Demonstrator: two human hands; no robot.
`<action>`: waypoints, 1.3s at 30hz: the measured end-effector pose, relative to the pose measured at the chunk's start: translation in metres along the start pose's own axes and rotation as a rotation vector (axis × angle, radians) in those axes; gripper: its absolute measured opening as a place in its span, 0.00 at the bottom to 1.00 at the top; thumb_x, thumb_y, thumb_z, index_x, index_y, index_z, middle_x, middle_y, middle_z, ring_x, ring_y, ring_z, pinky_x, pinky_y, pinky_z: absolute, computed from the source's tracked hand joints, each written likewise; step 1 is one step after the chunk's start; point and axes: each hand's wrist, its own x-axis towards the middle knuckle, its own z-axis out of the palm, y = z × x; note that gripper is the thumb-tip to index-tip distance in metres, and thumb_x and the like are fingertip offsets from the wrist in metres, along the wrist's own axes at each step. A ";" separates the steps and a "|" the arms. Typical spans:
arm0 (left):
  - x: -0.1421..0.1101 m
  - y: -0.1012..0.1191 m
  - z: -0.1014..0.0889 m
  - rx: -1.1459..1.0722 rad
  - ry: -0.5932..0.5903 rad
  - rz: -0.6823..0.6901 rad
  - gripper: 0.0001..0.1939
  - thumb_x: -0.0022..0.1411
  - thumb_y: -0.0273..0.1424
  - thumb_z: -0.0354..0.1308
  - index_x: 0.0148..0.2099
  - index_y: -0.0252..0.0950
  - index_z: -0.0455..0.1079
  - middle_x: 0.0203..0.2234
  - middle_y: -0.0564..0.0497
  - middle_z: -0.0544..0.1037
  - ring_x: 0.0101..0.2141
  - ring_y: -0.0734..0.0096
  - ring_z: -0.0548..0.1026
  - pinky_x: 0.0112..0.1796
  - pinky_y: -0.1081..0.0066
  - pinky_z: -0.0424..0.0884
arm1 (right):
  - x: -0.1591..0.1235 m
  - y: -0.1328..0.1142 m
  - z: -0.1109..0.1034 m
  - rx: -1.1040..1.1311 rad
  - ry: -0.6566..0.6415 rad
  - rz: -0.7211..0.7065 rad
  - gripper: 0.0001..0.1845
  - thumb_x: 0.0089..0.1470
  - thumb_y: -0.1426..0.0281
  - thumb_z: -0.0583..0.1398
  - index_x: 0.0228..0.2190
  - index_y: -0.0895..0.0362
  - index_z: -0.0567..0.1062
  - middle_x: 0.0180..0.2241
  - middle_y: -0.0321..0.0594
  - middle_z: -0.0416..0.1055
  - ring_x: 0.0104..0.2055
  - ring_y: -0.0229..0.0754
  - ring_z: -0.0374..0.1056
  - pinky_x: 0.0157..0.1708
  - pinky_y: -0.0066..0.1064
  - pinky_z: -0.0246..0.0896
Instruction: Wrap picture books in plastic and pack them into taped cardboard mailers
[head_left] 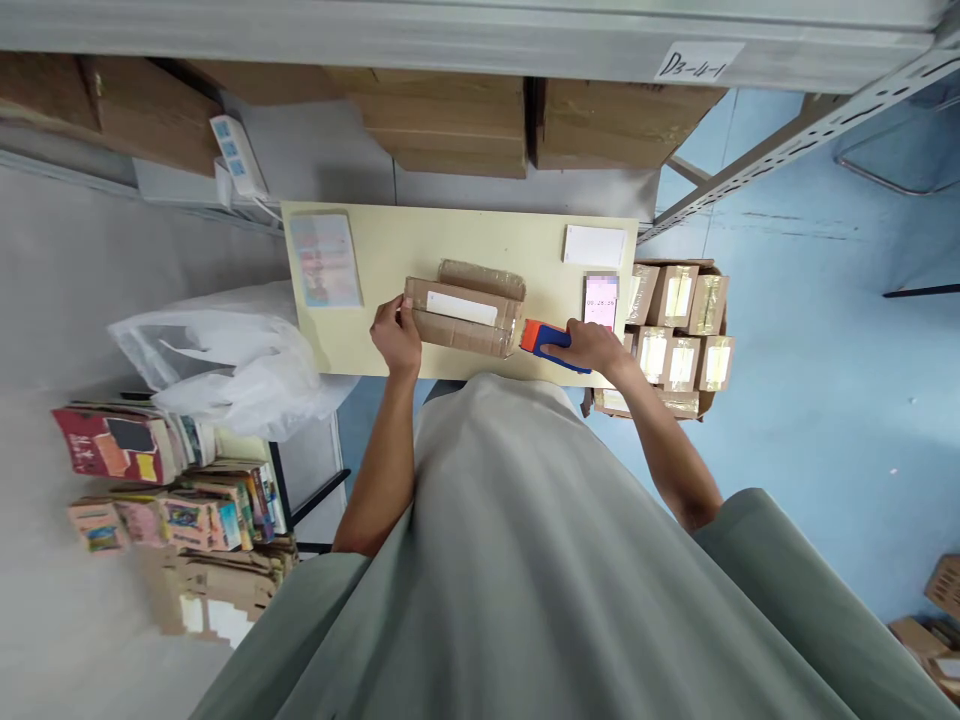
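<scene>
On the pale yellow table [375, 350] lies a small brown cardboard box [457, 325], its flaps spread and a white label strip [461, 307] along the middle. Clear tape shines at its right end. My left hand [397, 335] is closed on the box's left end, thumb near the top edge. In my right hand [592, 347] is an orange-and-blue handheld tool [551, 343], held by its blue part. Its orange end points at the box's right end, with a small gap between them. The tool's exact kind cannot be made out.
A phone showing a timer [601, 300], a white card [594, 245] and a printed sheet [326, 260] lie on the table. An open carton of small taped boxes [681, 300] stands right. White plastic bags [240, 360] and book stacks [217, 510] are left. A metal shelf [465, 35] overhangs the back.
</scene>
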 end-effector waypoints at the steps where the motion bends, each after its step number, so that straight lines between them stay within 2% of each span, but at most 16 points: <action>1: -0.001 0.001 0.000 0.020 -0.004 0.007 0.14 0.81 0.34 0.54 0.49 0.36 0.80 0.49 0.38 0.85 0.53 0.54 0.83 0.57 0.61 0.74 | -0.001 -0.002 0.003 0.005 0.004 0.011 0.31 0.71 0.44 0.61 0.55 0.59 0.76 0.49 0.58 0.84 0.51 0.60 0.81 0.42 0.38 0.69; 9: -0.006 0.002 -0.002 0.074 -0.004 0.047 0.15 0.81 0.34 0.54 0.49 0.35 0.81 0.48 0.38 0.86 0.51 0.53 0.83 0.56 0.60 0.75 | -0.015 -0.032 0.010 0.030 0.085 0.126 0.30 0.74 0.48 0.60 0.58 0.62 0.74 0.50 0.59 0.83 0.56 0.62 0.81 0.49 0.40 0.72; 14: -0.005 -0.002 -0.002 0.055 0.001 0.075 0.16 0.81 0.35 0.53 0.49 0.36 0.82 0.47 0.39 0.86 0.50 0.54 0.83 0.56 0.61 0.75 | -0.015 -0.047 0.018 0.001 0.160 0.163 0.28 0.74 0.50 0.61 0.57 0.63 0.74 0.50 0.62 0.83 0.55 0.61 0.82 0.48 0.40 0.73; 19: -0.002 -0.004 -0.006 0.049 -0.027 0.099 0.15 0.79 0.35 0.55 0.47 0.37 0.83 0.46 0.39 0.87 0.49 0.54 0.84 0.55 0.61 0.76 | -0.014 -0.058 0.035 -0.036 0.271 0.174 0.25 0.74 0.53 0.61 0.55 0.64 0.73 0.46 0.63 0.83 0.52 0.60 0.83 0.46 0.39 0.73; 23: -0.001 -0.004 -0.014 0.041 -0.064 0.105 0.15 0.78 0.35 0.55 0.47 0.35 0.83 0.45 0.38 0.87 0.49 0.52 0.84 0.54 0.60 0.76 | -0.004 -0.069 0.056 -0.073 0.355 0.216 0.22 0.75 0.58 0.61 0.54 0.67 0.74 0.43 0.65 0.82 0.49 0.63 0.83 0.45 0.43 0.74; 28: 0.002 -0.017 -0.035 0.019 -0.087 0.038 0.16 0.77 0.38 0.56 0.49 0.36 0.84 0.47 0.38 0.88 0.48 0.50 0.85 0.55 0.59 0.77 | 0.002 -0.080 0.071 -0.067 0.344 0.285 0.23 0.76 0.58 0.60 0.55 0.68 0.74 0.42 0.65 0.82 0.50 0.62 0.84 0.45 0.43 0.75; 31: 0.007 -0.032 -0.050 -0.014 -0.161 -0.025 0.15 0.75 0.39 0.58 0.49 0.37 0.83 0.46 0.40 0.89 0.46 0.50 0.87 0.54 0.58 0.79 | -0.011 -0.088 0.063 -0.049 0.380 0.332 0.25 0.76 0.56 0.61 0.55 0.68 0.73 0.44 0.65 0.83 0.51 0.61 0.84 0.45 0.41 0.74; 35: 0.020 -0.041 -0.068 -0.142 -0.254 -0.040 0.13 0.70 0.36 0.62 0.52 0.39 0.81 0.51 0.41 0.88 0.46 0.53 0.87 0.54 0.57 0.81 | -0.041 -0.110 0.033 -0.020 0.486 0.344 0.26 0.76 0.54 0.60 0.56 0.66 0.71 0.47 0.65 0.83 0.52 0.61 0.83 0.45 0.39 0.71; 37: 0.031 -0.031 -0.079 -0.247 -0.241 0.034 0.14 0.70 0.35 0.62 0.54 0.38 0.80 0.53 0.40 0.87 0.49 0.55 0.87 0.54 0.57 0.82 | -0.057 -0.128 0.011 -0.002 0.550 0.311 0.26 0.77 0.52 0.59 0.56 0.63 0.71 0.47 0.63 0.84 0.53 0.62 0.83 0.44 0.38 0.70; 39: 0.042 -0.007 -0.092 -0.369 -0.216 0.155 0.15 0.71 0.35 0.61 0.56 0.38 0.79 0.55 0.39 0.86 0.50 0.56 0.86 0.54 0.58 0.83 | -0.072 -0.151 -0.013 0.003 0.622 0.255 0.26 0.77 0.50 0.57 0.56 0.61 0.70 0.46 0.61 0.84 0.52 0.63 0.83 0.43 0.39 0.69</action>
